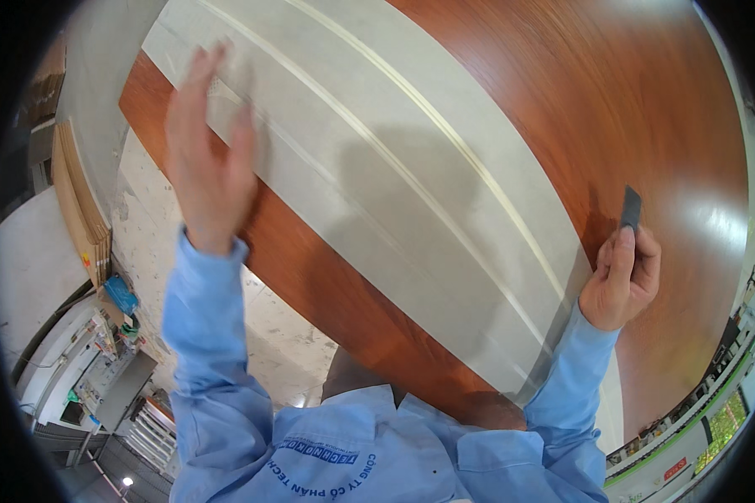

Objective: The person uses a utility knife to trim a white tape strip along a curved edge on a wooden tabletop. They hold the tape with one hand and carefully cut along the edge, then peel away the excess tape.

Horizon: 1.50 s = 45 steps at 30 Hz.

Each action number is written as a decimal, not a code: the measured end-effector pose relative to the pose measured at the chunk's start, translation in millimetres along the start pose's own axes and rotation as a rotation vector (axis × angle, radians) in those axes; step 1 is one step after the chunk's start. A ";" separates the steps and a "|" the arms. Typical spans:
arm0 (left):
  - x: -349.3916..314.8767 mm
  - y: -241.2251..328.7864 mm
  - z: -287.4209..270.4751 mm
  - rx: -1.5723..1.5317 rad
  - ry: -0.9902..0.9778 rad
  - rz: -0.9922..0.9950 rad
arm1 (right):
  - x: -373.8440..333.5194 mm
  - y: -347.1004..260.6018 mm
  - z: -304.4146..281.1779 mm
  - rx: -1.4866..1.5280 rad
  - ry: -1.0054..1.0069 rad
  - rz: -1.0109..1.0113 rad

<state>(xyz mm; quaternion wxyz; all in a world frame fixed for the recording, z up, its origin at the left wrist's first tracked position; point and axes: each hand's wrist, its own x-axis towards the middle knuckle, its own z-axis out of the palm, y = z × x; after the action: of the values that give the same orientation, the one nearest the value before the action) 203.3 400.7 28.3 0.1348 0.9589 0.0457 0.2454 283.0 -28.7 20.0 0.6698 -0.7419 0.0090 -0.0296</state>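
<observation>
My left hand (208, 172), blurred by motion, is over the left end of a long pale grey sheet (411, 201). Its fingers and thumb stretch out apart, and nothing shows in them. Between thumb and fingers, my right hand (619, 285) grips a small flat dark grey blade-like piece (631, 208), which points away from me. That hand is above the glossy reddish-brown wood-grain surface (637, 109), just right of the sheet. Along the sheet runs a pale yellow stripe (440, 121), with whitish stripes (369, 134) nearer to me. My shadow falls across its middle.
Flat cardboard pieces (80, 197) stand at the left, near a blue object (121, 295). Lower left is a cluttered bench (113, 360). Speckled pale floor (285, 314) shows below the near wood-grain edge. Green-edged shelving or a bench (688, 444) lies at the lower right.
</observation>
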 end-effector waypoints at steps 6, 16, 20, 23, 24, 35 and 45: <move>-40.4 104.1 -11.7 -0.132 -0.351 0.065 | 8.3 -3.9 6.0 0.044 0.002 0.005; -82.0 161.6 -14.4 -0.441 -0.501 0.301 | 11.2 -4.5 6.4 0.200 0.055 0.049; -104.8 199.2 -41.6 -0.662 -0.497 0.289 | 11.4 -0.9 6.6 0.233 0.069 0.070; -101.2 193.8 -48.6 -0.578 -0.432 0.142 | 11.3 4.6 3.4 0.248 0.066 0.066; -94.7 186.7 -44.8 -0.512 -0.423 0.177 | 10.9 7.7 2.8 0.255 0.064 0.064; 15.1 73.6 -0.1 0.076 -0.530 0.209 | 10.9 8.7 -2.1 0.217 -0.002 0.047; 19.4 -145.7 -21.2 -0.153 -0.011 -0.472 | 11.6 8.9 -5.7 0.151 -0.017 0.027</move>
<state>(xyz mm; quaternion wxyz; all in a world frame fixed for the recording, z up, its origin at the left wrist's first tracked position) 206.9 548.5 14.2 0.2607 0.9100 0.2488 0.2049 294.5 -35.9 12.1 0.7242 -0.6894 0.0108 -0.0149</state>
